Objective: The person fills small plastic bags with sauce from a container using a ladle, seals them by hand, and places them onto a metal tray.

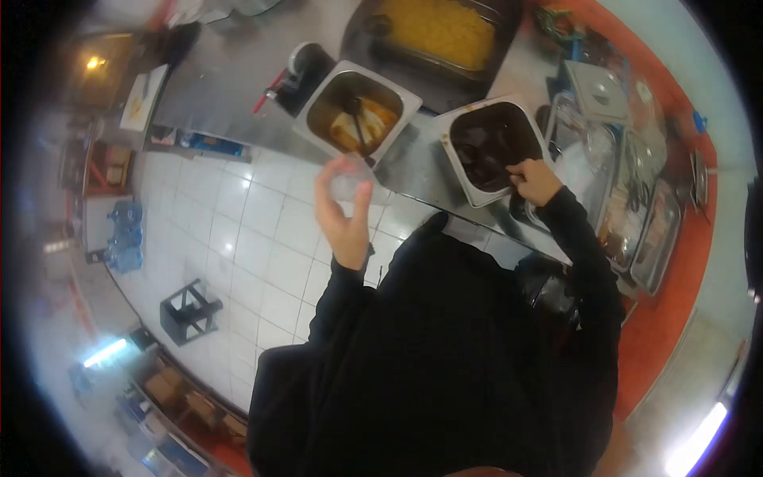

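While the floor tiles (238, 238) fill the left of the view, a black stool (189, 308) sits at about eight o'clock, well apart from the action. Moving right, the left hand (343, 215) is raised, its fingers (326, 179) curled around a small clear cup (350, 181), pinching it between thumb and fingertips, held in the air just short of the surface (230, 87) edge. Just above it, at twelve o'clock from the cup, a steel pan (358, 111) holds yellowish sauce with a ladle (358, 119) standing in it. Further right, a second pan (493, 147) holds something dark, and the right hand (536, 181) sits at its five o'clock rim, fingers closed on what looks like a utensil handle, though the grip itself is too blurred to be sure of.

Risks, as I judge them: the cup looks thin and is held loosely, so a squeeze or a bump could drop it to the floor; anything lifted from the dark pan could drip across the gap.

No writing or brand is readable.
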A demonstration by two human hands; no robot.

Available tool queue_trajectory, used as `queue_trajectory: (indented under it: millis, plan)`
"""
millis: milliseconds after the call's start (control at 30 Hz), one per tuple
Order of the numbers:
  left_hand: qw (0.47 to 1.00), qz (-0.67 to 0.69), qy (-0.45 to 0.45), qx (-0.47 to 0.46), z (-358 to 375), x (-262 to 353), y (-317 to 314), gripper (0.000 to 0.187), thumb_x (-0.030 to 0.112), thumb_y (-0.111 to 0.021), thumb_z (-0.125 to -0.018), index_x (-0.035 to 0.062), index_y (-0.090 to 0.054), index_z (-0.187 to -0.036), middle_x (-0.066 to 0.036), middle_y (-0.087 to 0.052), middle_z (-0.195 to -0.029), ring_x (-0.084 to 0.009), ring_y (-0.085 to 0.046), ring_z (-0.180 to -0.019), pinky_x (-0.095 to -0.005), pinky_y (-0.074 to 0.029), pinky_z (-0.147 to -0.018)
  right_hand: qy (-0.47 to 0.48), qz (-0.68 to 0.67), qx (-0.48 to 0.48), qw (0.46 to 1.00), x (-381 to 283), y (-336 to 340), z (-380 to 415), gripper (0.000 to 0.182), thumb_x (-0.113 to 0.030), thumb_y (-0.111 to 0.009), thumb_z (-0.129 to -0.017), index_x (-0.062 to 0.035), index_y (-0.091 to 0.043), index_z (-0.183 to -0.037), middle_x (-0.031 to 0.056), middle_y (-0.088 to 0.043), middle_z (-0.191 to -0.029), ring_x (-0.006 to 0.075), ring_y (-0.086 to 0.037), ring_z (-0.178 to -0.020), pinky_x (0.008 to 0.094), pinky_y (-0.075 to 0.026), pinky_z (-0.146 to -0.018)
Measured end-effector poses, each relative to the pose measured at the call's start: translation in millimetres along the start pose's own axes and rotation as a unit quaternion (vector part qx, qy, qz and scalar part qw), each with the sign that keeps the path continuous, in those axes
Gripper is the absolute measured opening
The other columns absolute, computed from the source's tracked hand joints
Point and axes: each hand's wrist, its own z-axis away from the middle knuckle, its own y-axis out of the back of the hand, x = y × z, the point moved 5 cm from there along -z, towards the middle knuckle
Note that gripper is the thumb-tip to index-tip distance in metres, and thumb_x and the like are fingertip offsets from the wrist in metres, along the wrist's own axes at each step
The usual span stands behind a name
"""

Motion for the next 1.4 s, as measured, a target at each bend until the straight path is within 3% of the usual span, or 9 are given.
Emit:
queue_trajectory:
  millis: [233, 300, 433, 500, 733, 933, 1000, 1200, 1400]
  plan:
    - [1.0, 0.014, -0.013, -0.002, 1, -3, -5, 0.034, 0.013, -0.056, -0.081, -0.0009, -0.046, -0.11, -0.01, -0.052, -0.1, -0.0183, -0.047, -0.099, -0.0299, -0.031, -0.091, -0.026, 0.077, 0.069, 0.994, -23, 30, 9, 0.015, -0.008, -0.051, -0.07, 0.0004, -0.061, -0.079, 0.0174, -0.06, -0.071, 0.0335, -0.059, -0.07, 0.0398, -0.047, -0.065]
    - [1.0, 0.017, -0.004, -0.012, 2, -5, -5, 0.034, 0.014, -0.056, -0.081, -0.0007, -0.046, -0.11, -0.009, -0.051, -0.1, -0.0183, -0.047, -0.099, -0.0302, -0.031, -0.091, -0.115, 0.227, 0.05, 0.966, -24, 38, 12, 0.024, -0.01, -0.055, -0.071, -0.0016, -0.056, -0.094, 0.0157, -0.058, -0.073, 0.0329, -0.059, -0.068, 0.0401, -0.047, -0.064]
    - [0.998, 0.055, 0.03, -0.02, 2, -8, -9, 0.034, 0.008, -0.058, -0.078, -0.0005, -0.046, -0.109, -0.01, -0.051, -0.1, -0.0196, -0.046, -0.097, -0.0314, -0.03, -0.092, -0.124, 0.256, 0.049, 0.957, -23, 12, 7, 0.024, -0.013, -0.054, -0.073, -0.0015, -0.052, -0.094, 0.0145, -0.057, -0.073, 0.031, -0.059, -0.067, 0.0398, -0.048, -0.062]
    - [0.998, 0.059, 0.028, -0.024, 1, -12, -9, 0.034, 0.01, -0.056, -0.08, -0.0006, -0.045, -0.111, -0.01, -0.051, -0.103, -0.0192, -0.047, -0.1, -0.031, -0.031, -0.092, -0.081, 0.233, 0.086, 0.965, -35, -4, 7, 0.017, -0.015, -0.046, -0.078, -0.0022, -0.056, -0.081, 0.0142, -0.059, -0.069, 0.0275, -0.061, -0.064, 0.0365, -0.049, -0.056]
    - [0.998, 0.061, 0.024, -0.009, -5, -13, -6, 0.036, 0.01, -0.053, -0.083, -0.0009, -0.042, -0.116, -0.012, -0.048, -0.112, -0.0214, -0.046, -0.107, -0.0328, -0.032, -0.094, -0.025, 0.104, 0.115, 0.988, -44, -21, 5, 0.015, -0.013, -0.048, -0.076, -0.0009, -0.056, -0.08, 0.0171, -0.058, -0.067, 0.0327, -0.059, -0.064, 0.0392, -0.048, -0.059]
    - [0.996, 0.075, 0.04, -0.006, -9, -19, -6, 0.038, 0.009, -0.054, -0.083, -0.0012, -0.041, -0.117, -0.013, -0.047, -0.114, -0.0226, -0.044, -0.11, -0.0323, -0.031, -0.095, -0.029, -0.114, 0.179, 0.977, -22, -5, 23, 0.021, -0.007, -0.053, -0.072, 0.0008, -0.062, -0.089, 0.0209, -0.059, -0.073, 0.033, -0.059, -0.067, 0.0361, -0.047, -0.063]
    - [0.997, 0.075, 0.028, -0.01, -12, -15, -7, 0.038, 0.009, -0.055, -0.082, -0.0011, -0.041, -0.117, -0.014, -0.047, -0.114, -0.0228, -0.044, -0.111, -0.0323, -0.03, -0.095, -0.09, -0.214, 0.131, 0.964, -15, -7, 29, 0.026, -0.007, -0.056, -0.074, -0.0006, -0.061, -0.098, 0.0219, -0.06, -0.078, 0.0323, -0.059, -0.066, 0.0332, -0.046, -0.064]
    - [0.994, 0.105, -0.023, -0.019, -28, 1, -14, 0.042, 0.007, -0.058, -0.079, -0.0002, -0.042, -0.117, -0.013, -0.046, -0.116, -0.024, -0.043, -0.112, -0.0332, -0.03, -0.095, -0.09, -0.319, 0.179, 0.926, 1, -24, 36, 0.025, -0.01, -0.058, -0.077, -0.0021, -0.06, -0.1, 0.0208, -0.061, -0.081, 0.0238, -0.06, -0.069, 0.0295, -0.045, -0.064]
    - [0.986, 0.139, -0.064, -0.07, -58, 19, -39, 0.044, 0.003, -0.061, -0.075, 0.0008, -0.043, -0.115, -0.012, -0.047, -0.114, -0.023, -0.045, -0.109, -0.032, -0.034, -0.091, -0.099, -0.29, 0.193, 0.932, -3, 17, 50, 0.026, -0.009, -0.058, -0.076, -0.0015, -0.06, -0.101, 0.0193, -0.063, -0.083, 0.0195, -0.06, -0.064, 0.0263, -0.044, -0.062]
